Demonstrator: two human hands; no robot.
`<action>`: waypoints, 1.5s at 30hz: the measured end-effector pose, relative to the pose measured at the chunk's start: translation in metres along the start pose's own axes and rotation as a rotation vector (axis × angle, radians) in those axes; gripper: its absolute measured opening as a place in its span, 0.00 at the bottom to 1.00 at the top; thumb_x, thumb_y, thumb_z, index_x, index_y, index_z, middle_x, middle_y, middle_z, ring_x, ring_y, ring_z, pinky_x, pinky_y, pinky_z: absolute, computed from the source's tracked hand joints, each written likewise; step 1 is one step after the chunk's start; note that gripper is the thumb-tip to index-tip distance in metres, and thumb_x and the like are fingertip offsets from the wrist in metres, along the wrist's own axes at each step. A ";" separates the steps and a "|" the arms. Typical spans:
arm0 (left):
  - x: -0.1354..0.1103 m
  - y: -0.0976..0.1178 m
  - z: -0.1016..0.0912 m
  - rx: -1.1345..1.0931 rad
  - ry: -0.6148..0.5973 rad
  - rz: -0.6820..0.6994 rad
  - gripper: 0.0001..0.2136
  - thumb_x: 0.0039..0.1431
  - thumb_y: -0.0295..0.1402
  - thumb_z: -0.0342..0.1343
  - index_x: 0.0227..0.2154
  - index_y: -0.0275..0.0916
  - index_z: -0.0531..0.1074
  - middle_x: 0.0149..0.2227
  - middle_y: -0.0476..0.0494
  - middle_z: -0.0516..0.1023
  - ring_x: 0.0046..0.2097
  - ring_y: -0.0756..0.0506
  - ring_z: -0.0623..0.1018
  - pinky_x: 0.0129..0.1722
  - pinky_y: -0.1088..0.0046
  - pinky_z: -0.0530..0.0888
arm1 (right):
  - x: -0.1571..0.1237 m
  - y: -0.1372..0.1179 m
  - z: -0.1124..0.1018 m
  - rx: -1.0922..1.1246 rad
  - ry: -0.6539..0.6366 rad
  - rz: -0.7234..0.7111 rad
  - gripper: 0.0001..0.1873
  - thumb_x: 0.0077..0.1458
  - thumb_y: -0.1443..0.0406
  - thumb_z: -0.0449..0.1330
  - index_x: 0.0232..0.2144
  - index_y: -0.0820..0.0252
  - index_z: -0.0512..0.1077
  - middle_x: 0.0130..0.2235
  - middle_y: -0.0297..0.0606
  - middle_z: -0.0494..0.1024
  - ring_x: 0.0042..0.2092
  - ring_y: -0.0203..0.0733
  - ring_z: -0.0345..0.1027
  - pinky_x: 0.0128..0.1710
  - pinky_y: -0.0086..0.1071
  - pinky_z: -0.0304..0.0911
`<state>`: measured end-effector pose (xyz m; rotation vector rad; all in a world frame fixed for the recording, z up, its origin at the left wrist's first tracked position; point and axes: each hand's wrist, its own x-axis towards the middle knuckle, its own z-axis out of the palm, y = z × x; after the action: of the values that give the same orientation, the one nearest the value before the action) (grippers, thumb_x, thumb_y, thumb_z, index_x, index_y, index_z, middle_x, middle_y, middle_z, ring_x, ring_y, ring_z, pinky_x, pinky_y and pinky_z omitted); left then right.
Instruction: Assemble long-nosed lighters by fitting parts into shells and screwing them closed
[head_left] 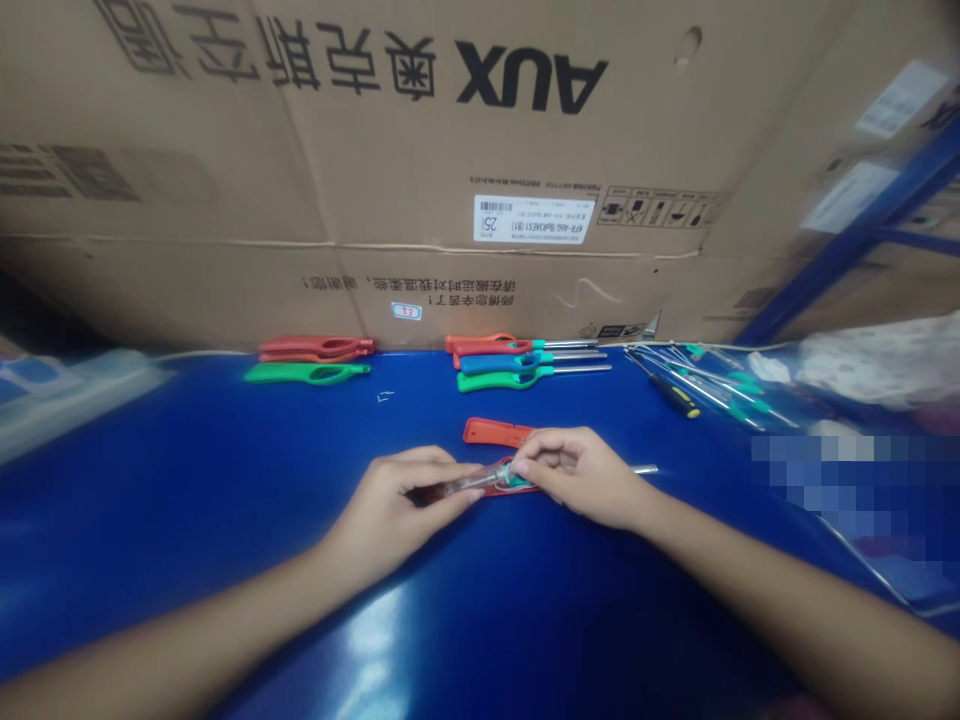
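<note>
My left hand (409, 497) grips the handle end of an opened red long-reach lighter (491, 490), thumb below and fingers above. Inside its shell lie a clear fuel tank, a pale wire and a teal-green inner piece (514, 479). Over that piece my right hand (577, 470) is closed in a pinch, its fingertips at the lighter's middle; whatever is between them is too small to make out. A metal tube tip (645, 469) sticks out to the right beyond the right hand. Just behind lies a loose red-orange shell half (495, 432), partly hidden by my right fingers.
Red and green handle shells (307, 373) lie at the back left. Several lighters with metal tubes (499, 380) are stacked at the back middle. Rods with green ends (739, 385) and a yellow-black screwdriver (679, 398) lie right. A large cardboard box (337, 200) walls the back of the blue table (247, 500).
</note>
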<state>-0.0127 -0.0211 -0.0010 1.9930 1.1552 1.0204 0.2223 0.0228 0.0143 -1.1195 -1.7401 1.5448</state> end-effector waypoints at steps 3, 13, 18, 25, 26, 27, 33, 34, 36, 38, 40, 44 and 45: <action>0.000 0.000 0.000 0.008 0.009 0.020 0.10 0.61 0.32 0.62 0.45 0.44 0.82 0.34 0.46 0.81 0.32 0.51 0.79 0.31 0.78 0.72 | -0.001 -0.002 0.001 -0.004 -0.001 0.022 0.19 0.50 0.51 0.68 0.30 0.62 0.74 0.26 0.32 0.74 0.25 0.30 0.62 0.26 0.28 0.57; 0.000 0.005 0.000 0.027 0.039 0.063 0.10 0.61 0.31 0.62 0.45 0.42 0.82 0.33 0.46 0.82 0.31 0.51 0.79 0.31 0.78 0.73 | -0.004 -0.005 0.002 -0.043 0.002 0.046 0.21 0.50 0.49 0.67 0.30 0.63 0.73 0.20 0.28 0.68 0.21 0.29 0.58 0.21 0.27 0.51; 0.000 0.006 0.001 0.034 0.034 0.053 0.11 0.61 0.31 0.62 0.46 0.43 0.82 0.33 0.46 0.82 0.32 0.50 0.79 0.32 0.77 0.73 | -0.005 -0.004 0.004 -0.067 0.007 0.051 0.19 0.51 0.51 0.66 0.31 0.63 0.74 0.21 0.29 0.68 0.21 0.29 0.58 0.22 0.27 0.52; -0.001 0.004 0.000 0.033 0.042 0.054 0.10 0.61 0.31 0.63 0.45 0.42 0.82 0.34 0.45 0.82 0.33 0.50 0.80 0.33 0.77 0.74 | -0.007 -0.005 0.003 -0.075 0.007 0.045 0.17 0.52 0.53 0.66 0.30 0.62 0.74 0.20 0.28 0.68 0.20 0.30 0.60 0.21 0.26 0.54; -0.001 0.004 0.000 0.031 0.044 0.045 0.10 0.61 0.31 0.63 0.45 0.42 0.82 0.34 0.45 0.82 0.33 0.50 0.80 0.33 0.77 0.74 | -0.007 -0.006 0.003 -0.067 0.004 0.045 0.16 0.52 0.53 0.66 0.30 0.62 0.74 0.19 0.28 0.68 0.19 0.30 0.59 0.20 0.26 0.54; -0.001 0.004 0.000 0.028 0.045 0.035 0.10 0.61 0.31 0.63 0.45 0.42 0.82 0.34 0.45 0.82 0.33 0.50 0.80 0.34 0.77 0.74 | -0.007 -0.006 0.003 -0.058 0.001 0.046 0.16 0.52 0.54 0.65 0.30 0.62 0.73 0.18 0.27 0.67 0.18 0.29 0.59 0.19 0.26 0.54; -0.001 0.005 -0.001 0.007 0.049 -0.003 0.09 0.60 0.32 0.64 0.43 0.41 0.83 0.36 0.44 0.83 0.35 0.49 0.81 0.35 0.77 0.74 | -0.006 -0.004 0.002 -0.011 0.005 0.046 0.18 0.51 0.52 0.67 0.30 0.62 0.73 0.17 0.27 0.68 0.17 0.29 0.58 0.16 0.25 0.53; 0.000 0.005 -0.001 0.005 0.049 -0.004 0.10 0.60 0.32 0.64 0.43 0.41 0.83 0.36 0.44 0.83 0.35 0.49 0.80 0.35 0.76 0.74 | -0.006 -0.004 0.003 -0.014 0.010 0.037 0.19 0.50 0.52 0.67 0.30 0.62 0.74 0.18 0.27 0.68 0.17 0.29 0.58 0.16 0.25 0.54; 0.000 0.004 -0.001 0.002 0.050 -0.003 0.10 0.60 0.32 0.64 0.43 0.41 0.83 0.36 0.44 0.83 0.34 0.49 0.80 0.35 0.76 0.75 | -0.006 -0.004 0.003 -0.025 0.021 0.019 0.20 0.50 0.50 0.68 0.30 0.62 0.74 0.19 0.28 0.68 0.19 0.30 0.59 0.17 0.26 0.55; 0.000 0.003 -0.001 0.002 0.054 0.002 0.09 0.60 0.32 0.64 0.43 0.41 0.83 0.36 0.44 0.83 0.34 0.49 0.80 0.35 0.76 0.75 | -0.006 -0.004 0.004 -0.038 0.030 0.005 0.21 0.49 0.49 0.68 0.31 0.63 0.75 0.20 0.29 0.69 0.20 0.30 0.60 0.18 0.26 0.55; 0.000 0.003 -0.001 0.004 0.055 0.006 0.09 0.60 0.32 0.64 0.43 0.41 0.83 0.36 0.44 0.83 0.34 0.49 0.81 0.35 0.76 0.75 | -0.006 -0.004 0.004 -0.048 0.035 -0.007 0.21 0.49 0.50 0.68 0.31 0.63 0.75 0.20 0.30 0.69 0.20 0.30 0.60 0.20 0.27 0.55; 0.001 0.002 -0.001 -0.003 0.048 0.016 0.09 0.60 0.32 0.63 0.43 0.42 0.83 0.36 0.45 0.83 0.35 0.49 0.81 0.36 0.77 0.75 | -0.006 -0.003 0.006 -0.057 0.036 -0.015 0.19 0.50 0.52 0.67 0.31 0.63 0.76 0.21 0.30 0.70 0.21 0.30 0.60 0.21 0.28 0.55; 0.002 0.002 -0.001 -0.007 0.047 0.015 0.09 0.60 0.32 0.63 0.43 0.42 0.83 0.36 0.45 0.83 0.35 0.49 0.81 0.37 0.76 0.75 | -0.006 -0.003 0.006 -0.057 0.039 -0.016 0.19 0.50 0.52 0.67 0.31 0.63 0.76 0.21 0.30 0.70 0.21 0.30 0.60 0.22 0.28 0.55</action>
<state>-0.0123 -0.0202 0.0015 1.9847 1.1619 1.0832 0.2195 0.0151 0.0166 -1.1524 -1.7728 1.4632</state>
